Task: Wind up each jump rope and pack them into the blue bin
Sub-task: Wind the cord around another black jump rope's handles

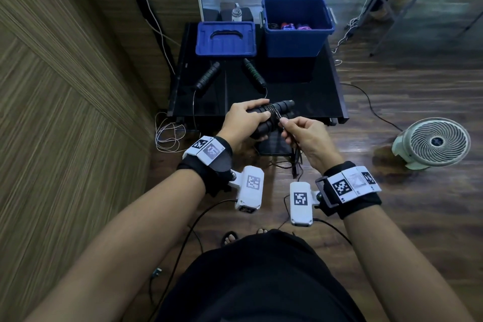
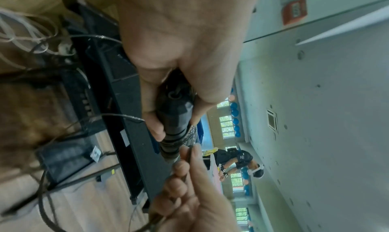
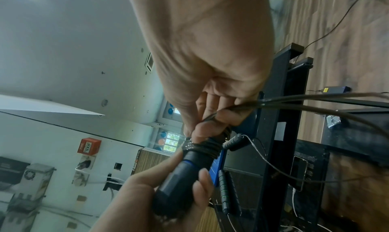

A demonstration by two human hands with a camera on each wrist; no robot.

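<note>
- The right hand [image 1: 305, 138] pinches the loose cord [image 3: 294, 100] of a black jump rope between thumb and fingers [image 3: 212, 127], right against the coil wound round the handles.
- The left hand [image 1: 243, 120] has its fingers [image 3: 202, 184] curled round the paired handles [image 1: 274, 112], held in the air just over the desk's near edge.
- Judging by the loose strands hanging below the right hand, this rope is only partly wound.
- The blue bin [image 1: 298, 26] stands open at the far right of the desk [image 1: 313, 91]; coloured items already lie inside, seemingly packed ropes.
- One more rope, its green-banded handles [image 1: 253, 73] apart, lies unwound on the desk, its thin cord trailing off the front edge.
- The bin's lid [image 1: 226, 39] lies beside the bin, clear of its mouth.
- A fan [image 1: 433, 141] and loose cables sit on the floor; the dangling cord could snag on them.
</note>
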